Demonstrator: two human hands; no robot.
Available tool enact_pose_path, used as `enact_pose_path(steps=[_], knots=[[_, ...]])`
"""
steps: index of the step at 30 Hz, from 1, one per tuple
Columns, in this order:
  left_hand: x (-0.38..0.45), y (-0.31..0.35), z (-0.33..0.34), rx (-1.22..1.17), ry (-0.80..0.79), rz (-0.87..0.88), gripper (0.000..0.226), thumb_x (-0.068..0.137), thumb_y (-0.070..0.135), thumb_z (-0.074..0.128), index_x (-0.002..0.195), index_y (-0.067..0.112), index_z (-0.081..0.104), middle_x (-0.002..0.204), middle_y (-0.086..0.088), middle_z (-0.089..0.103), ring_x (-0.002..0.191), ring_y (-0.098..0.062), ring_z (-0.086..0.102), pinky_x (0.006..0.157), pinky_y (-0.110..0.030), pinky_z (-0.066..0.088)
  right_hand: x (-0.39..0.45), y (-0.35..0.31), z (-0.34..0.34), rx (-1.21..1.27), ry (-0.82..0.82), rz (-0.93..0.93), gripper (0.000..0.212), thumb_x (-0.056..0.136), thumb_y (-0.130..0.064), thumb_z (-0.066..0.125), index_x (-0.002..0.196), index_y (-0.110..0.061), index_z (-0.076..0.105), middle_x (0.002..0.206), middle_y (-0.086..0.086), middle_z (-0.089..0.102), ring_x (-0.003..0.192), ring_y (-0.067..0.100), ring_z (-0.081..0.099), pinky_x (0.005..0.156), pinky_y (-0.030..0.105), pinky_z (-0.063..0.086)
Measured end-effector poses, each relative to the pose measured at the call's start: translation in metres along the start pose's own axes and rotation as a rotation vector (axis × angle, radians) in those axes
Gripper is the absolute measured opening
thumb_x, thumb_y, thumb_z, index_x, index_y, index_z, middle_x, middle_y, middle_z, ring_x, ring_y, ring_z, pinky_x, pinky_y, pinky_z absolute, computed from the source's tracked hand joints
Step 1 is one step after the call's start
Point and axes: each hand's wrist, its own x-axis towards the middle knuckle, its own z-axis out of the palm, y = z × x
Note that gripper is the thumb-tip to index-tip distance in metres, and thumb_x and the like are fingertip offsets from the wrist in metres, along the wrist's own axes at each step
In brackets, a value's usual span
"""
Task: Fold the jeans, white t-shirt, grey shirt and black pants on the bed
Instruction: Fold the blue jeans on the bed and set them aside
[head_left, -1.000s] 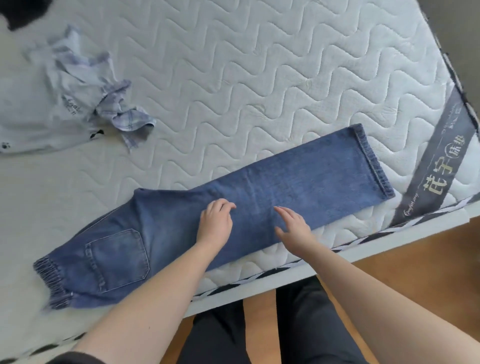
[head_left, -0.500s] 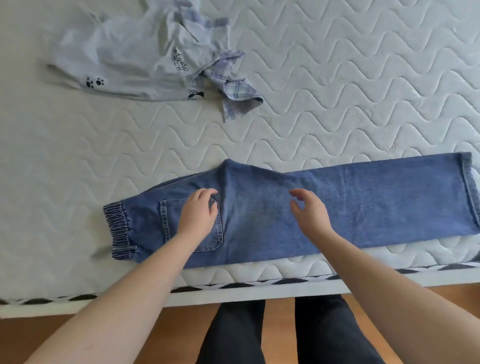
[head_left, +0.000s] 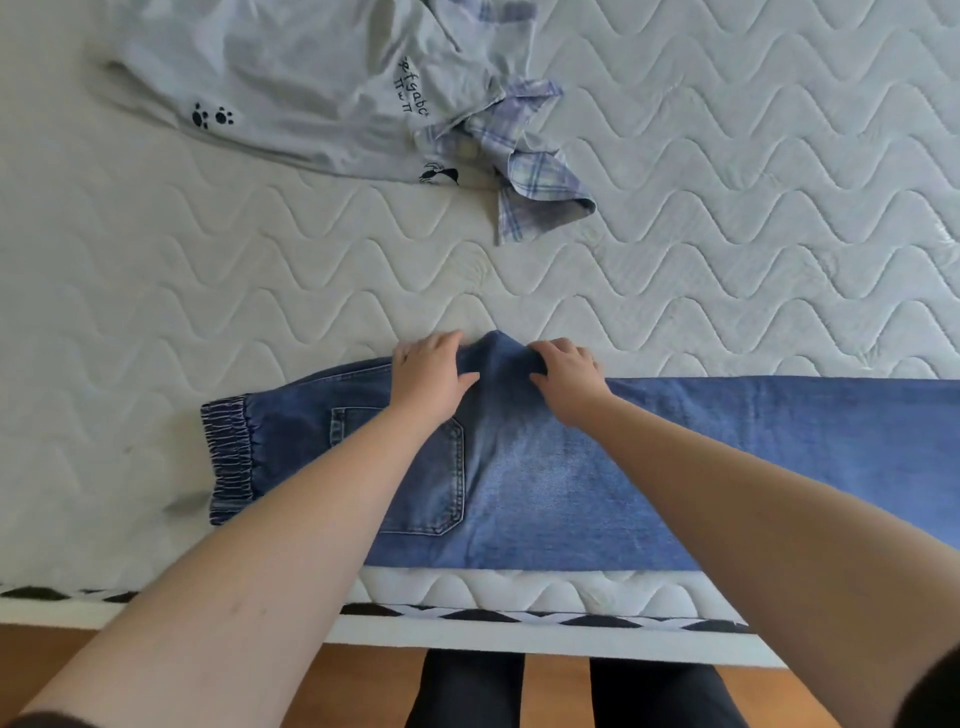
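Here both hands, left (head_left: 427, 375) and right (head_left: 566, 375), pinch the jeans' (head_left: 545, 467) peaked denim crotch fold.

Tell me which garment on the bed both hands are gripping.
The blue jeans, lying along the near edge; the left hand and right hand grip their pointed crotch. The pale shirts lie untouched farther back.

The jeans (head_left: 545, 483) run off the right edge, hems unseen; forearms cover part of the back pocket (head_left: 436, 488); the white t-shirt (head_left: 291, 88) and plaid shirt (head_left: 524, 156) are cropped at the top.
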Motion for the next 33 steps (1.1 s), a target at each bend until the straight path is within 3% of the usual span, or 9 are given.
enact_pose_path(steps=[3,8,14,18,20,23,27,30,33], knots=[[0.019,0.002,0.003,0.014,-0.075,-0.090,0.051,0.087,0.045,0.068,0.132,0.033,0.048,0.135,0.004,0.050,0.124,-0.025,0.049,0.102,-0.045,0.028,0.014,0.003,0.000,0.051,-0.017,0.071,0.038,0.098,-0.024,0.053,0.136,-0.025,0.047,0.134,0.006,0.050,0.123,0.030,0.044,0.102,0.039,0.033],[0.027,0.007,0.019,0.030,-0.056,-0.111,0.028,0.091,0.030,0.066,0.117,0.028,0.058,0.119,0.001,0.059,0.114,-0.025,0.054,0.090,-0.040,0.031,0.027,0.006,0.004,0.028,0.018,0.132,0.028,0.096,-0.025,0.058,0.123,-0.023,0.058,0.129,0.005,0.053,0.121,0.029,0.045,0.097,0.038,0.032],[-0.001,0.002,0.032,-0.128,0.210,0.092,0.032,0.082,0.004,0.068,0.112,0.016,0.071,0.096,-0.010,0.062,0.093,-0.036,0.058,0.081,-0.044,0.043,0.018,0.012,0.007,0.135,0.087,0.017,0.032,0.095,-0.016,0.055,0.121,-0.030,0.066,0.123,0.002,0.056,0.118,0.027,0.045,0.100,0.039,0.031],[-0.025,-0.008,0.030,-0.166,0.470,0.319,0.042,0.070,-0.012,0.071,0.105,0.011,0.077,0.084,-0.014,0.062,0.075,-0.036,0.060,0.072,-0.047,0.052,-0.017,0.017,0.008,0.064,0.390,-0.308,0.035,0.088,0.000,0.061,0.113,-0.022,0.075,0.099,0.007,0.063,0.095,0.034,0.055,0.085,0.044,0.042],[-0.038,-0.013,0.031,-0.119,0.509,0.383,0.038,0.078,-0.006,0.064,0.110,0.011,0.075,0.092,-0.015,0.063,0.080,-0.036,0.061,0.075,-0.047,0.051,-0.034,0.024,0.014,-0.021,0.507,-0.439,0.037,0.082,0.002,0.069,0.112,-0.019,0.075,0.106,0.007,0.067,0.096,0.035,0.060,0.084,0.045,0.046],[-0.059,-0.020,0.037,-0.033,0.514,0.433,0.036,0.086,0.007,0.053,0.116,0.014,0.073,0.099,-0.015,0.064,0.086,-0.035,0.061,0.078,-0.046,0.050,-0.050,0.034,0.029,-0.155,0.543,-0.522,0.045,0.078,0.004,0.072,0.119,-0.016,0.072,0.129,0.010,0.063,0.116,0.035,0.059,0.100,0.048,0.042],[-0.081,-0.025,0.059,0.124,0.462,0.434,0.050,0.075,-0.003,0.073,0.121,0.016,0.070,0.090,-0.012,0.061,0.078,-0.032,0.060,0.072,-0.043,0.051,-0.069,0.044,0.055,-0.347,0.400,-0.488,0.060,0.083,-0.004,0.064,0.141,-0.013,0.052,0.151,0.009,0.044,0.139,0.029,0.041,0.117,0.046,0.024],[-0.092,-0.021,0.073,0.198,0.325,0.384,0.067,0.068,-0.004,0.077,0.131,0.012,0.064,0.097,-0.015,0.062,0.086,-0.034,0.062,0.083,-0.045,0.054,-0.084,0.052,0.072,-0.454,0.283,-0.401,0.064,0.091,-0.019,0.057,0.151,-0.016,0.036,0.160,0.005,0.027,0.147,0.025,0.027,0.121,0.046,0.020],[-0.093,-0.018,0.071,0.110,0.283,0.335,0.050,0.080,0.007,0.070,0.129,0.012,0.064,0.099,-0.014,0.062,0.090,-0.033,0.061,0.086,-0.046,0.052,-0.089,0.048,0.076,-0.393,0.227,-0.351,0.064,0.090,-0.018,0.052,0.152,-0.014,0.035,0.161,0.006,0.022,0.149,0.026,0.020,0.122,0.045,0.014]])
